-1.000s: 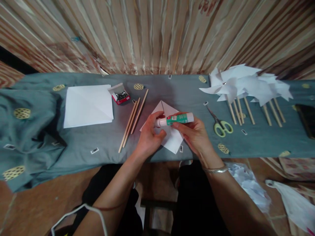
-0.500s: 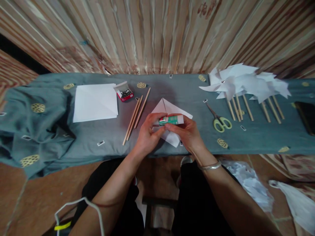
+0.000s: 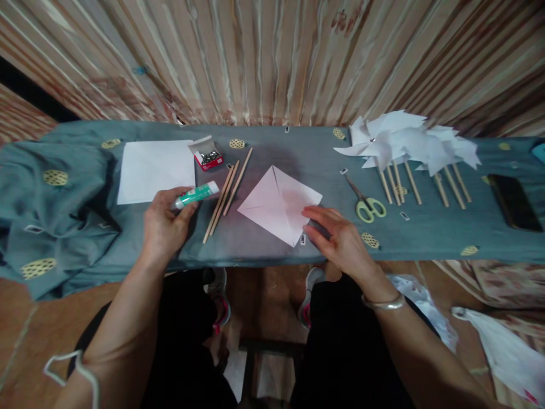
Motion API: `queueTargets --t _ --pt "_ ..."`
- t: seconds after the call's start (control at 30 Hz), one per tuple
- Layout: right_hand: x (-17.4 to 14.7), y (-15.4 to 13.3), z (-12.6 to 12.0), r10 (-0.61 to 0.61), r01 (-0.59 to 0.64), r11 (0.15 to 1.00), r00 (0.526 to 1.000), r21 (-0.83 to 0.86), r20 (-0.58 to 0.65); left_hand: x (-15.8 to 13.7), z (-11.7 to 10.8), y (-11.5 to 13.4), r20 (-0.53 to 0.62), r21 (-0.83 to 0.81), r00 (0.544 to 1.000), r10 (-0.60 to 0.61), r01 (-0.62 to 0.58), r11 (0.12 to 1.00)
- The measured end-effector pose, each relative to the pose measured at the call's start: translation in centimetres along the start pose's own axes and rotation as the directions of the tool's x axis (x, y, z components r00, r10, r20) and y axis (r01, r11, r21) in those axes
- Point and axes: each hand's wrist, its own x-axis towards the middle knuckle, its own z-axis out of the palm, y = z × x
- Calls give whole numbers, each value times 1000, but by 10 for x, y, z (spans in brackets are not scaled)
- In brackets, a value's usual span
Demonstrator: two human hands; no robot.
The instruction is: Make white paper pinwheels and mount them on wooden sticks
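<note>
A green and white glue stick is gripped between the thumb and fingers of my left hand, over the table's left part. My right hand is at the right edge of a square white paper, thumb and fingers apart. Its fingertips meet or nearly meet that edge; I cannot tell if they press on it. The paper lies flat, turned like a diamond, with short cuts running in from its corners. Three wooden sticks lie between my left hand and the paper.
A stack of white paper and an open red box of metal pins are at the back left. Right of the paper lie green-handled scissors, several paper pinwheels on sticks, and a dark phone. Bunched cloth covers the left end.
Both hands held the glue stick over the paper before. My left hand has carried it left, while my right hand has let go and moved to the paper's right edge.
</note>
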Motion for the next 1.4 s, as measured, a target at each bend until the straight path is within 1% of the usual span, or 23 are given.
queueTargets --t 0.07,0.1,0.17,0.3,0.43,0.57,0.67,0.73,0.77,0.83,0.87,0.9,0.93,0.97,1.0,1.03,1.07,1.1,1.13,1.2,1.3,1.4 --pt "-7 -1 0 -48 52 997 997 -64 61 -3 -9 -5 11 87 1000 26 -27 996" --pt "-10 -1 0 -59 66 994 995 -84 84 -4 -11 -8 41 118 999 32 -37 992" --pt "-14 1 0 -70 83 991 991 -109 112 -5 -12 -12 59 159 997 49 -58 986" --pt "-18 6 1 -80 94 989 990 -113 119 -6 -7 -19 57 169 993 100 -108 980" --pt "-18 7 4 -95 113 985 986 -128 134 -7 -5 -20 70 164 990 120 -130 978" --pt "-18 4 7 -109 134 979 981 -156 159 -8 -4 -19 52 176 992 116 -123 977" --pt "-18 2 8 -110 138 977 980 -166 163 -8 -9 -19 38 192 994 103 -108 976" --pt "-18 1 8 -114 142 975 980 -171 165 -10 -14 -16 -5 222 993 115 -111 969" --pt "-18 1 7 -115 144 974 980 -174 164 -12 -16 -11 -31 240 990 140 -129 962" --pt "-17 0 6 -118 146 973 980 -178 157 -18 -17 2 -88 267 965 247 -216 939" --pt "-16 0 5 -121 148 973 981 -179 154 -22 -14 11 -103 271 940 326 -288 918" --pt "-16 -1 5 -124 151 972 980 -178 152 -27 -8 21 -37 254 919 392 -370 893" --pt "-15 -1 4 -128 155 972 980 -175 154 -32 0 30 58 209 886 460 -461 862" --pt "-14 -1 3 -132 159 972 979 -172 159 -36 10 39 110 157 838 535 -546 823" --pt "-14 -1 3 -132 160 972 977 -170 165 -40 22 47 180 105 790 585 -607 788" --pt "-13 -1 3 -128 157 973 977 -168 172 -42 35 53 224 40 735 639 -663 748" --pt "-13 -1 3 -119 150 975 976 -166 180 -43 47 58 257 -4 693 674 -696 718" --pt "-13 -1 4 -108 140 976 976 -164 188 -43 57 61 296 -29 669 682 -707 707" --pt "-13 0 4 -97 130 978 976 -162 195 -42 66 63 319 -62 654 686 -708 704" --pt "-13 0 5 -80 115 981 975 -158 208 -37 76 65 342 -108 651 678 -689 717" --pt "-12 1 6 -64 103 981 972 -163 228 -30 79 65 355 -128 655 667 -673 728" --pt "-11 1 4 -51 95 980 968 -172 245 -29 77 63 326 -131 646 690 -692 710"
